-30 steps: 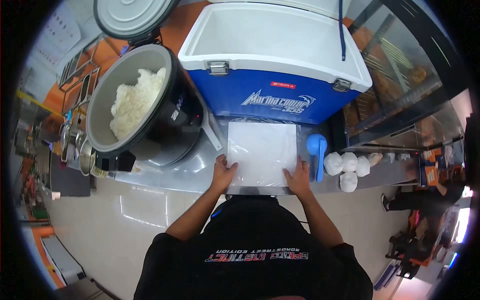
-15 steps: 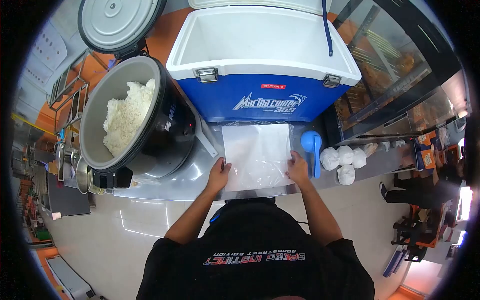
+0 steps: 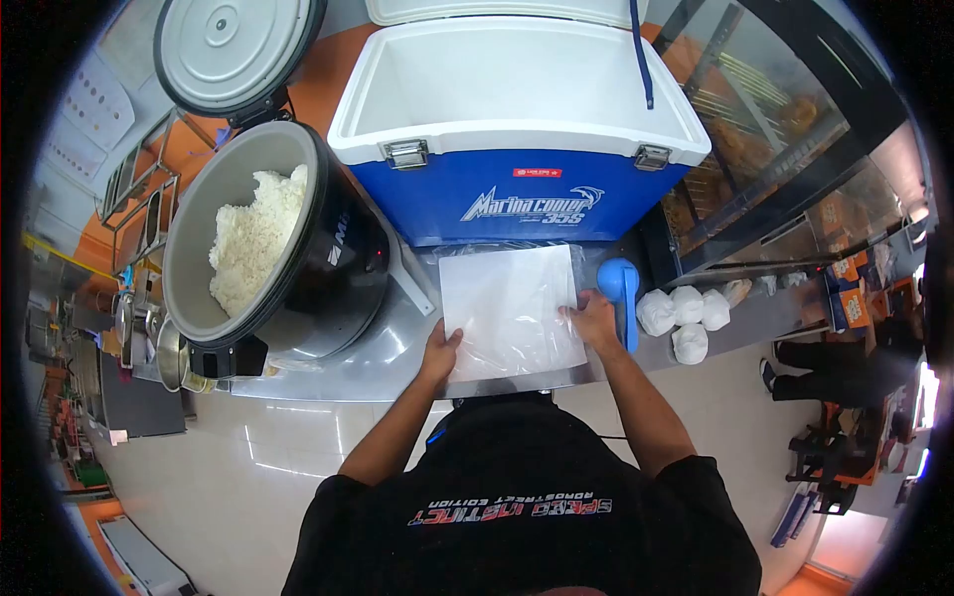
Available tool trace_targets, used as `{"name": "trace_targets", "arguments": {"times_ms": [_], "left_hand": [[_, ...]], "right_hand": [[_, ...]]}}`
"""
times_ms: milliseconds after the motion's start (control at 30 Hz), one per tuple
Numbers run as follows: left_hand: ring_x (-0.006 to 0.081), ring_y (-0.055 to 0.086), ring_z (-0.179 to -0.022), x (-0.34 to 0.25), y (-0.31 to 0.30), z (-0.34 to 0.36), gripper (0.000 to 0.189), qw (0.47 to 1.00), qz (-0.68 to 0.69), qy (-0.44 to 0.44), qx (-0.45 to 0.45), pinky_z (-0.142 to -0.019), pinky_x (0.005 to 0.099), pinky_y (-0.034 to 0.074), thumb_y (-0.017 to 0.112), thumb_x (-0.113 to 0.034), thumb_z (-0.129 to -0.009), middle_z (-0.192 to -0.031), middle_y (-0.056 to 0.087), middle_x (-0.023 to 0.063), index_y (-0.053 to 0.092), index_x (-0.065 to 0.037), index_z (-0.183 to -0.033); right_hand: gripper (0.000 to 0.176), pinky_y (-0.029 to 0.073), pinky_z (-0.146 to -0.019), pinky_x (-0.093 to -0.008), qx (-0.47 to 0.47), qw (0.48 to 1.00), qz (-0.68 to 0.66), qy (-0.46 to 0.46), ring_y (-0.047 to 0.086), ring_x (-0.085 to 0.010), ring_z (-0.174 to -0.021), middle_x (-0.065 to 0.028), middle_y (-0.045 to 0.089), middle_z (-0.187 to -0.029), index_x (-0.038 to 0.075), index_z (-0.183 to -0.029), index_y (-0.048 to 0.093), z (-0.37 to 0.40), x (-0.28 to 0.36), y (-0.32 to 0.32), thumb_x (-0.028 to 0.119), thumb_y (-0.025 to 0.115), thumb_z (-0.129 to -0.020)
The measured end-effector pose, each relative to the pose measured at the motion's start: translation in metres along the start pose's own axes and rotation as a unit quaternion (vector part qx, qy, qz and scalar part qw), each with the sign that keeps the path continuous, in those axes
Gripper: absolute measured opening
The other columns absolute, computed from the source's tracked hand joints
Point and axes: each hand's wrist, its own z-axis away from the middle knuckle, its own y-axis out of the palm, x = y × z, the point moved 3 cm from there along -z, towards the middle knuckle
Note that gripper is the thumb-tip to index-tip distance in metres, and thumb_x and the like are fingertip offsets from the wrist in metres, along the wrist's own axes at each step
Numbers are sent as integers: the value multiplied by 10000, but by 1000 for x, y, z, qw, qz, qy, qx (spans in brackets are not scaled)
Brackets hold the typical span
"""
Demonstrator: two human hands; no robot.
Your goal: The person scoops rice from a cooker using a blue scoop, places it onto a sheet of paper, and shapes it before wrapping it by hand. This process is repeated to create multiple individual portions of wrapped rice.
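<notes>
A stack of white paper sheets (image 3: pixel 509 308) with clear plastic film lies on the steel counter in front of the blue cooler. My left hand (image 3: pixel 440 352) rests at the left edge of the stack, thumb apart from the fingers. On the right side, my right hand (image 3: pixel 593 320) touches the stack's edge, its thumb and fingers brought close at the film; whether it pinches a sheet is too small to tell. A blue scoop (image 3: pixel 618 282) lies just right of my right hand, and several white wrapped bundles (image 3: pixel 687 308) sit beyond it.
An open cooker (image 3: pixel 348 268) holding white rice (image 3: pixel 256 238) stands at the left. The open blue and white cooler (image 3: pixel 517 189) is behind the sheets. A glass display case (image 3: pixel 765 129) stands at the right. A person in dark clothes (image 3: pixel 845 372) is at the far right.
My right hand has moved up and slightly inward along the stack's right side. My left hand stays at the left edge, slightly lower. The view has shifted slightly.
</notes>
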Motion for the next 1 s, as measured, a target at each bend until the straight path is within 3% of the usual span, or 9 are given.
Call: {"name": "trace_targets", "arguments": {"times_ms": [67, 200, 267, 400, 600, 700, 767, 900, 1000], "left_hand": [[211, 626, -1147, 7, -1, -3, 412, 1000, -20, 8, -11, -1004, 338, 494, 533, -69, -1060, -1297, 645, 137, 453, 14, -1456], [206, 638, -1107, 18, -6, -9, 373, 999, -32, 21, -10, -981, 337, 504, 542, -75, -1060, -1263, 663, 127, 488, 15, -1418], [203, 639, -1103, 17, -7, -10, 360, 999, -32, 19, -9, -973, 335, 508, 544, -78, -1061, -1254, 667, 120, 498, 13, -1406], [219, 617, -1178, 9, -3, -4, 411, 1000, -26, -13, -11, -1028, 354, 491, 526, -54, -1057, -1337, 625, 124, 455, 1, -1458], [208, 647, -1080, 8, -4, -2, 364, 996, 28, -68, -39, -956, 360, 531, 529, -169, -1085, -1230, 659, 111, 507, -2, -1407], [211, 662, -1030, 13, -7, -5, 351, 994, 74, -78, -26, -927, 365, 546, 540, -196, -1085, -1173, 670, 104, 521, -6, -1380], [212, 667, -1019, 11, -4, -3, 340, 994, 68, -75, -46, -920, 365, 551, 541, -200, -1085, -1163, 671, 102, 527, -9, -1366], [221, 675, -1003, 8, -3, -3, 319, 992, 78, -87, -42, -904, 374, 560, 538, -211, -1086, -1133, 673, 100, 542, -8, -1331], [223, 672, -1010, 17, -8, -8, 316, 993, 69, -84, -43, -906, 376, 560, 527, -223, -1090, -1123, 672, 100, 551, -2, -1315]], "right_hand": [[543, 552, -892, -444, 6, 997, 26, -70, 712, -354, -963, -202, 729, -1029, -31, -1116, 671, 2, -6, 13, 287, 873, -725], [525, 549, -907, -454, 13, 999, -29, -16, 707, -369, -947, -203, 725, -1012, -32, -1141, 682, 12, 3, 13, 262, 854, -742], [505, 556, -894, -459, -53, 993, 32, -96, 705, -380, -947, -202, 727, -1020, -26, -1160, 693, 7, -5, 21, 247, 838, -760], [407, 563, -874, -470, -83, 987, 65, -119, 706, -383, -976, -214, 725, -1079, -8, -1107, 706, 2, -3, 20, 221, 809, -786], [209, 573, -773, -397, -26, 994, -36, -102, 721, -319, -808, -190, 716, -859, -16, -1047, 686, -8, -7, 3, 121, 708, -891], [184, 565, -657, -367, -111, 983, -49, -136, 704, -260, -700, -144, 695, -760, -16, -1062, 663, -20, -27, -1, 115, 681, -935], [212, 531, -566, -330, 54, 971, -234, -3, 675, -178, -669, -105, 681, -768, -9, -1087, 635, -18, -29, -4, 159, 684, -967], [275, 494, -514, -287, 69, 944, -315, 68, 638, -125, -654, -65, 660, -781, -12, -1135, 605, 5, 0, -13, 196, 693, -977], [230, 548, -562, -345, 103, 896, -414, 121, 664, -161, -649, -76, 717, -868, -5, -1063, 649, -7, -30, 16, 180, 730, -952]]}}
